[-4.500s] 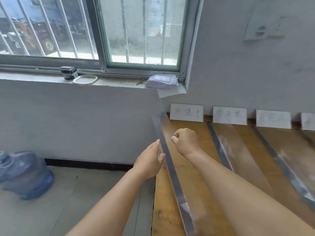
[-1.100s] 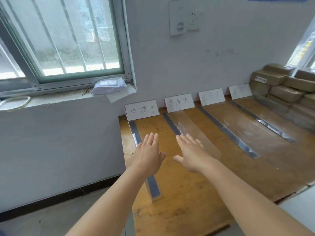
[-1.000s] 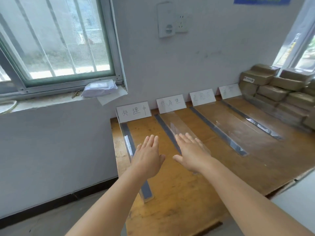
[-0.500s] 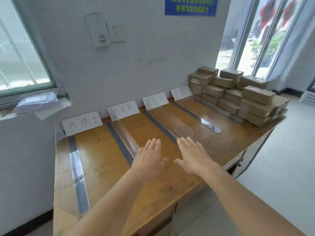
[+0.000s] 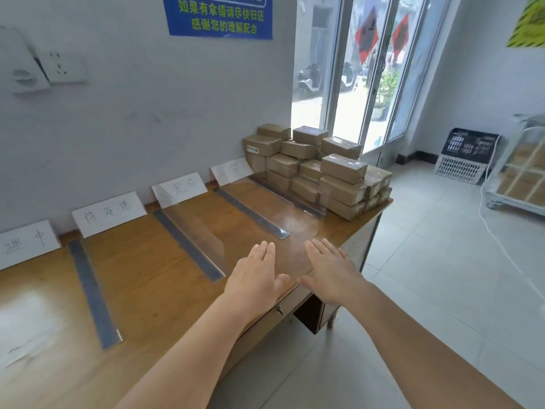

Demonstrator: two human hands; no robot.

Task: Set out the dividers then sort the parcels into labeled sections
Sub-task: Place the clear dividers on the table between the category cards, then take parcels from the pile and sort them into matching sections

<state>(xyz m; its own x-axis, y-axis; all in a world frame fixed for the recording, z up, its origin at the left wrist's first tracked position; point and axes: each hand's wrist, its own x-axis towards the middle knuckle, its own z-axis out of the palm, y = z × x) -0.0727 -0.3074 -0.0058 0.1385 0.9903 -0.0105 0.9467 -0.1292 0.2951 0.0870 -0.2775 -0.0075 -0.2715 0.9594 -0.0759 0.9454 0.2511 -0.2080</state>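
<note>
Several clear plastic dividers with grey base strips point(image 5: 94, 293) point(image 5: 188, 243) point(image 5: 250, 214) stand in rows across the wooden table point(image 5: 147, 290). White handwritten label cards point(image 5: 109, 214) point(image 5: 180, 188) lean against the wall behind each section. A stack of brown taped parcels point(image 5: 318, 169) fills the table's far right end. My left hand point(image 5: 256, 276) and my right hand point(image 5: 330, 270) hover flat, fingers straight, over the table's front edge, holding nothing.
A glass door point(image 5: 354, 72) stands beyond the parcels. A blue notice point(image 5: 218, 16) hangs on the wall, with a socket point(image 5: 63, 67) to its left. A black and white crate point(image 5: 466, 154) and a wheeled cart point(image 5: 519, 172) sit on the tiled floor at right.
My view has swung right from the window end of the table to the parcel stack. My hands let go of the leftmost divider and now both hover flat and empty.
</note>
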